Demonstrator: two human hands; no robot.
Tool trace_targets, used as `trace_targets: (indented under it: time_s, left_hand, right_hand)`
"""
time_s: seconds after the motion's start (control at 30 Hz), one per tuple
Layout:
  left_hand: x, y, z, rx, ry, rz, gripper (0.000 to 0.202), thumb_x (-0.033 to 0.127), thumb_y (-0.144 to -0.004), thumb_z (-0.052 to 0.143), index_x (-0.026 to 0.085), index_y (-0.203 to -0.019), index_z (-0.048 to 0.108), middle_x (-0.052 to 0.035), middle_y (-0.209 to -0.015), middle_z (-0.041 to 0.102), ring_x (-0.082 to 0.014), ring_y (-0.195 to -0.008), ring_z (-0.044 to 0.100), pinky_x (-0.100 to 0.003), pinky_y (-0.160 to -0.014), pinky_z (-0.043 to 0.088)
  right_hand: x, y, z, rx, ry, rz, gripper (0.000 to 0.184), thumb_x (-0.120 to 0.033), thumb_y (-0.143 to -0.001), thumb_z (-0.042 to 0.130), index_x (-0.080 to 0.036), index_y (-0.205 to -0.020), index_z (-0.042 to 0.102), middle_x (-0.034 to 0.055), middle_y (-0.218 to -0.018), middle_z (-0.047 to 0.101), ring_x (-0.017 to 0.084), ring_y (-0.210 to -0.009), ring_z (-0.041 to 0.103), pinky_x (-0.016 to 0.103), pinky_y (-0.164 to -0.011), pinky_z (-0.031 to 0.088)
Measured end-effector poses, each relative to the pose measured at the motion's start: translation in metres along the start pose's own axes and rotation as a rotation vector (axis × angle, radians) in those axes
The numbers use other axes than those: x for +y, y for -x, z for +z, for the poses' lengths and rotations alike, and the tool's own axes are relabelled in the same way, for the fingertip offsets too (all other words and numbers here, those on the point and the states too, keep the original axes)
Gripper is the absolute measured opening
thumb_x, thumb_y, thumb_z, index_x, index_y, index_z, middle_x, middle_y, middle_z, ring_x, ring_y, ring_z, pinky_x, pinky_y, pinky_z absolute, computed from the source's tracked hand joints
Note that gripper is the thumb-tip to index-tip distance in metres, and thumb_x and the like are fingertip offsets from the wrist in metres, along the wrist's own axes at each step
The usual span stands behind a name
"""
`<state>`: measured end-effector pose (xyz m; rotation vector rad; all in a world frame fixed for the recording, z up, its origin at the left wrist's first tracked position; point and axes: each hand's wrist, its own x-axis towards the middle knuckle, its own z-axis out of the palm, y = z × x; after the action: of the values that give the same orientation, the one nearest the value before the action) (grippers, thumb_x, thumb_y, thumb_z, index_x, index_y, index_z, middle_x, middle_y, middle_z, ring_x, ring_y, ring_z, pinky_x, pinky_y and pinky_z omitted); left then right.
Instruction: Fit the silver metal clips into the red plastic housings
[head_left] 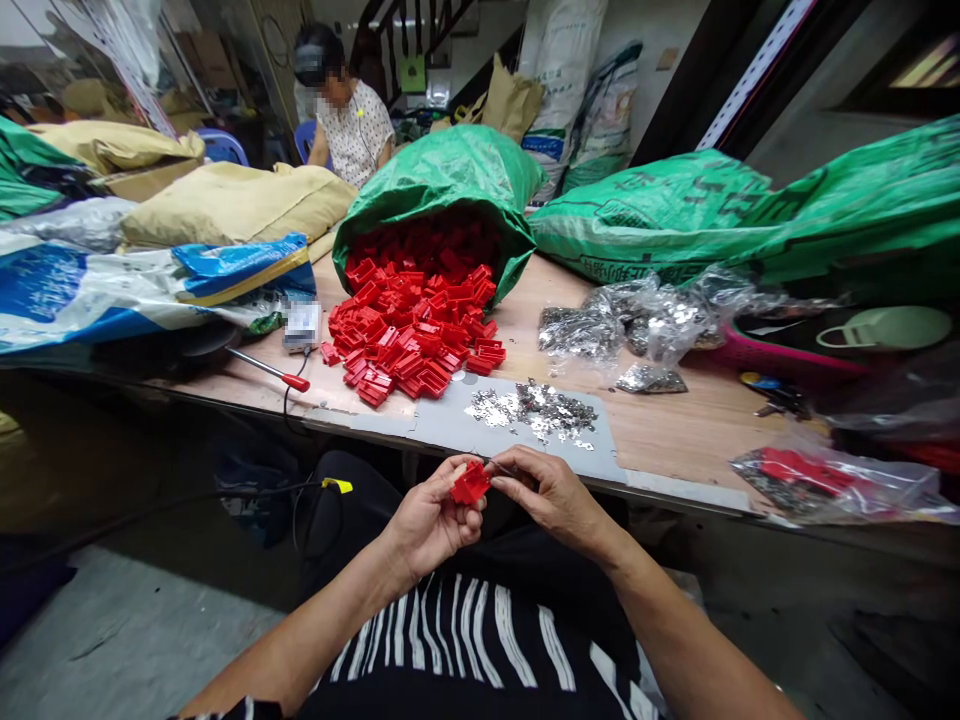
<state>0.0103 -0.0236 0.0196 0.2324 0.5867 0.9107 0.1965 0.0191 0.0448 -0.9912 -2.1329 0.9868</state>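
Note:
My left hand [431, 515] is closed around a small red plastic part [470, 483], held over my lap just below the table's edge. My right hand [551, 492] pinches at the same part from the right with thumb and forefinger; whether a tiny metal piece is between them I cannot make out. On the table in front lies a heap of the same red parts [409, 335], spilling from an open green sack [442, 175]. A scatter of small shiny metal pieces [532, 408] lies on a grey patch of the table close to my hands.
Clear bags of metal pieces [637, 325] lie right of the heap, and a bag with red parts [817, 475] at the right edge. A red-handled tool [274, 372] lies left. Large green sacks [720, 215] and tan sacks [232, 200] line the back. Another person [349, 120] sits beyond.

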Motion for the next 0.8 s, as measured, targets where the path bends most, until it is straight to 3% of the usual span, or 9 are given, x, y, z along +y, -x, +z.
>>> trace_targets:
  time_s: [0.33, 0.47, 0.6, 0.8]
  left_hand:
    - [-0.003, -0.001, -0.003, -0.019, -0.016, -0.021, 0.016, 0.027, -0.089, 0.053, 0.021, -0.103, 0.051, -0.0040, -0.068, 0.064, -0.0104, -0.048, 0.060, -0.017, -0.048, 0.043]
    - [-0.004, -0.001, -0.002, -0.003, -0.021, -0.001, 0.017, 0.029, -0.089, 0.053, 0.021, -0.104, 0.052, -0.0039, -0.067, 0.064, -0.0099, -0.047, 0.060, -0.017, -0.048, 0.042]
    - [-0.003, 0.000, -0.002, 0.014, -0.027, 0.027, 0.019, 0.029, -0.088, 0.056, 0.021, -0.105, 0.052, -0.0036, -0.067, 0.063, -0.0100, -0.047, 0.059, -0.017, -0.047, 0.041]
    - [-0.004, -0.001, 0.001, 0.027, -0.062, 0.039, 0.021, 0.030, -0.086, 0.057, 0.021, -0.104, 0.052, -0.0037, -0.068, 0.064, -0.0114, -0.048, 0.060, -0.018, -0.047, 0.042]
  right_hand:
    - [-0.001, -0.002, 0.004, -0.028, 0.057, 0.012, 0.010, -0.023, -0.088, 0.057, -0.020, -0.089, 0.066, 0.0035, -0.081, 0.067, 0.015, -0.073, 0.061, 0.026, -0.068, 0.047]
    - [0.001, -0.001, 0.002, -0.066, -0.015, 0.024, 0.015, -0.028, -0.090, 0.055, -0.021, -0.094, 0.069, 0.0048, -0.088, 0.068, 0.016, -0.080, 0.062, 0.028, -0.074, 0.049]
    - [0.009, 0.000, -0.001, -0.014, -0.135, 0.122, 0.022, -0.035, -0.092, 0.052, -0.019, -0.099, 0.065, 0.0048, -0.090, 0.067, 0.017, -0.084, 0.061, 0.030, -0.077, 0.049]
    - [0.014, -0.004, 0.005, 0.000, -0.148, 0.182, 0.018, -0.036, -0.087, 0.058, -0.018, -0.082, 0.056, -0.0018, -0.074, 0.055, 0.012, -0.070, 0.050, 0.024, -0.066, 0.043]
